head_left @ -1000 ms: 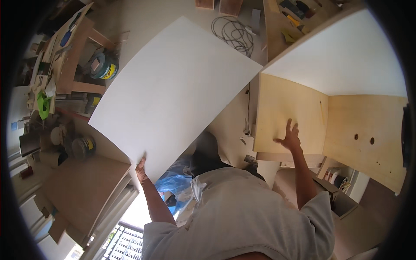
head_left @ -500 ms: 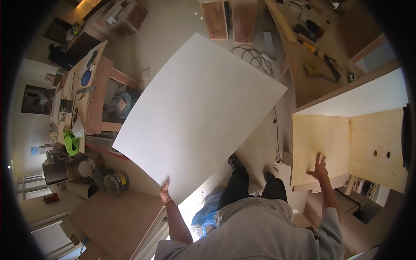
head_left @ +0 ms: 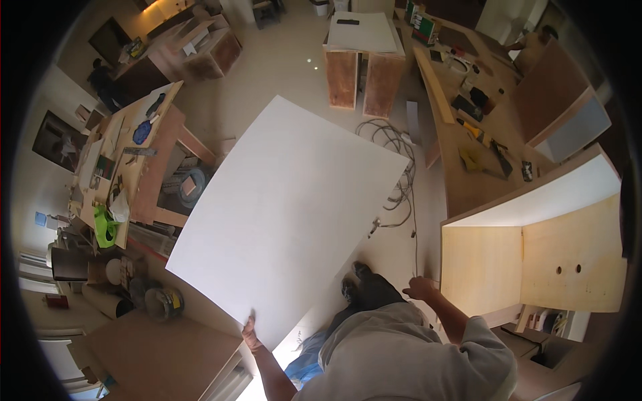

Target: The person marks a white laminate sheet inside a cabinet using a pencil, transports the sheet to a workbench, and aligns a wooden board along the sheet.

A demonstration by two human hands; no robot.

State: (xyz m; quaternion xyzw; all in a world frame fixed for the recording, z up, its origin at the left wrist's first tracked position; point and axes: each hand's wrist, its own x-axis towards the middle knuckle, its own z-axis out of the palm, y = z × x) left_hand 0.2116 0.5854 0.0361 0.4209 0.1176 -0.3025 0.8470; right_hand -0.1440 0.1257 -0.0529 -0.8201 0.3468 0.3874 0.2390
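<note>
A large white sheet point(head_left: 287, 207), stiff and flat, slants across the middle in front of me. My left hand point(head_left: 250, 334) grips its near left edge, thumb on the upper face and fingers hidden underneath. To the right of my legs, my right hand point(head_left: 421, 289) hangs apart from the sheet with its fingers curled in, and nothing shows in it. Just beyond that hand, a dark cable point(head_left: 414, 234) runs along the floor. Nearest on its right is an open wooden cabinet box point(head_left: 481, 267) with pale inner walls.
At left stands a cluttered workbench point(head_left: 137, 147) with a green bag point(head_left: 105, 226). A coiled cable point(head_left: 394, 134) lies on the floor ahead, before a small table point(head_left: 342, 80). Tools, including a yellow-handled one point(head_left: 471, 129), lie on the right bench point(head_left: 441, 147). Buckets point(head_left: 164, 304) stand low left.
My right hand has moved in from the cabinet towards my legs, its spread fingers now curled. My left hand keeps its grip on the sheet. The view takes in more of the far room.
</note>
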